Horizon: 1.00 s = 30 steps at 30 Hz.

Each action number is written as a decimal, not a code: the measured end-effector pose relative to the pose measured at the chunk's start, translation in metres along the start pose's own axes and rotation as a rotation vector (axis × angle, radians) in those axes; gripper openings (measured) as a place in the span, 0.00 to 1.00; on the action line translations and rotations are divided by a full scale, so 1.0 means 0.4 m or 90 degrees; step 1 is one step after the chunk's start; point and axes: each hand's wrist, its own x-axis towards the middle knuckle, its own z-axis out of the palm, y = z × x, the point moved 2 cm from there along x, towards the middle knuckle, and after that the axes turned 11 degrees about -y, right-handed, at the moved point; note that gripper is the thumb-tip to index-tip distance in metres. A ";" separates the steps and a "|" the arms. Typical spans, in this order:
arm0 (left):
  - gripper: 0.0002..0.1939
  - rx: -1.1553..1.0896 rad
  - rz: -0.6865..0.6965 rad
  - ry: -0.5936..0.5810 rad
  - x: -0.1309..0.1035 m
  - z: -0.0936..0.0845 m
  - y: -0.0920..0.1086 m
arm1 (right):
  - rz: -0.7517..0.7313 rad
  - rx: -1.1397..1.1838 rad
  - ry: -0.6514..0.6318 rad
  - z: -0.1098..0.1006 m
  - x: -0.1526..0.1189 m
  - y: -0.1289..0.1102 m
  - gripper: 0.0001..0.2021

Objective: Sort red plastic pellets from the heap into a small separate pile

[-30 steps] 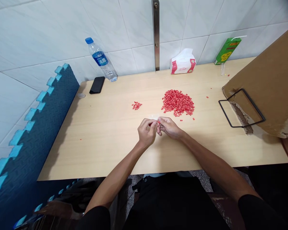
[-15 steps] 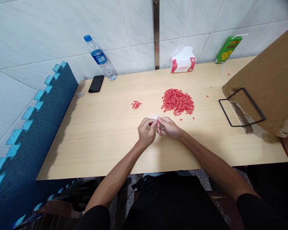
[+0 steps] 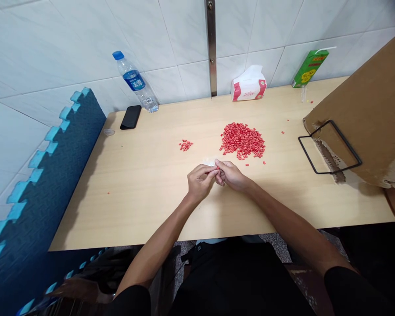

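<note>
"What sits left of the pile (image 3: 242,141)?"
"A cluster (image 3: 186,145); then, at the pile's near left, the left hand (image 3: 199,181), thumb and fingertips closed; next the red piece (image 3: 218,167), pinched where both hands' tips meet; then the right hand (image 3: 233,176), thumb down, fingers curled."
"And right of the pile?"
"Cardboard (image 3: 358,105)."

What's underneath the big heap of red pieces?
The big heap of red pieces rests on the pale tabletop, visible around its edges. The surface beneath the middle is covered, so I can't tell whether anything else lies there.
</note>
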 end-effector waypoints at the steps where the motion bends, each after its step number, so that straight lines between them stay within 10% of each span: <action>1: 0.05 0.000 -0.002 -0.003 0.000 0.000 -0.001 | -0.001 0.006 0.001 0.000 0.000 -0.001 0.24; 30: 0.06 -0.214 -0.128 -0.063 0.011 -0.004 -0.015 | 0.025 -0.007 -0.076 -0.007 -0.007 -0.015 0.22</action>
